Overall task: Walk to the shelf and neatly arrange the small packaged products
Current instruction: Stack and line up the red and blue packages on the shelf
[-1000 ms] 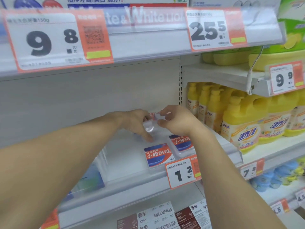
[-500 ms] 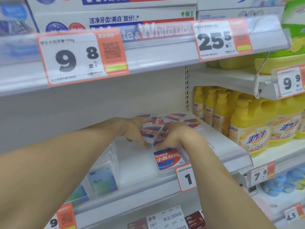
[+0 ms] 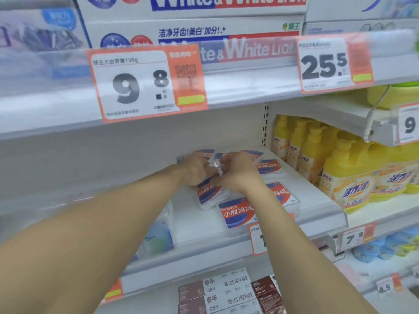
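Several small flat packs with red and blue labels lie on the white middle shelf (image 3: pixel 317 200). One pack (image 3: pixel 237 214) rests at the front edge, another (image 3: pixel 283 194) to its right, one more (image 3: pixel 269 166) farther back. My left hand (image 3: pixel 196 169) and my right hand (image 3: pixel 240 172) meet over the stack, both pinching a small clear pack (image 3: pixel 215 164) held above the others. A tilted pack (image 3: pixel 207 191) lies just under my hands. Packs behind my hands are partly hidden.
Yellow pump bottles (image 3: pixel 349 175) fill the shelf to the right. Toothpaste boxes (image 3: pixel 192 30) sit on the shelf above, behind price tags (image 3: pixel 145 85). Blue-white boxes (image 3: pixel 158 239) stand left on the middle shelf. Brown and white boxes (image 3: pixel 217 293) lie below.
The view has shifted down and left. My hands lowered onto the packs, then lifted a small clear pack between the fingertips.
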The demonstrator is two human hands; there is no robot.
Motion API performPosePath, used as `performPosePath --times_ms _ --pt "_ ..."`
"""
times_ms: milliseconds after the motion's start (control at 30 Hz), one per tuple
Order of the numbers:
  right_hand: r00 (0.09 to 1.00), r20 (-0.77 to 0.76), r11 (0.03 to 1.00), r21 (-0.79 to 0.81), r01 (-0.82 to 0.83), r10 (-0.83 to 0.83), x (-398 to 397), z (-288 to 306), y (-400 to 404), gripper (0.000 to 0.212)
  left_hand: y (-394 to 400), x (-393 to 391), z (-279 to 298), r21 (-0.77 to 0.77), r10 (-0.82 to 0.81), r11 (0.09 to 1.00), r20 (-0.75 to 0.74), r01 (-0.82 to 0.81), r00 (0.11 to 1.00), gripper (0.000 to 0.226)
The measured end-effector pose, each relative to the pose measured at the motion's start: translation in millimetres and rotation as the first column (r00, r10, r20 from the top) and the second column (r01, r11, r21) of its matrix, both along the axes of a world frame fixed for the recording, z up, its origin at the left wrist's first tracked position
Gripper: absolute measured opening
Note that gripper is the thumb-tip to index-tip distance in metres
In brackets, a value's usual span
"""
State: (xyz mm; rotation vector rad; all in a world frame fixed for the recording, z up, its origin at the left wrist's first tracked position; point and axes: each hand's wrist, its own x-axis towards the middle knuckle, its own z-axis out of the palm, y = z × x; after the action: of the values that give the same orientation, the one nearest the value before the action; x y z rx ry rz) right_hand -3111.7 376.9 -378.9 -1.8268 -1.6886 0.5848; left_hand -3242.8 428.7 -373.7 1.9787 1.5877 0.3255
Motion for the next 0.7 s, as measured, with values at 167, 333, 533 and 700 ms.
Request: performPosePath --times_ms 167,333,533,700 --pt "0.996 -0.061 0.989 -0.143 0.048 -0.058 7.1 0.6 2.1 0.073 -0.8 -6.2 4.1 0.004 0.03 1.0 0.089 -0.031 0.996 0.032" --pt "0.943 -0.254 0.976 -0.016 0.218 -0.215 39.6 4.7 2.8 0.048 0.1 -4.4 4.2 0.085 0.069 0.993 0.129 -0.08 0.989 0.037" --pt "0.909 -0.236 0.939 -0.083 0.334 -0.344 90.8 4.4 -2.5 0.039 -1.8 10.8 -3.2 0.238 -0.162 0.957 -0.031 0.165 0.986 0.042" --pt "0.955 -0.127 0.956 -0.159 0.247 -0.267 93.0 1.3 -2.9 0.051 -5.6 16.9 -0.4 0.14 -0.227 0.954 -0.243 0.266 0.943 0.05"
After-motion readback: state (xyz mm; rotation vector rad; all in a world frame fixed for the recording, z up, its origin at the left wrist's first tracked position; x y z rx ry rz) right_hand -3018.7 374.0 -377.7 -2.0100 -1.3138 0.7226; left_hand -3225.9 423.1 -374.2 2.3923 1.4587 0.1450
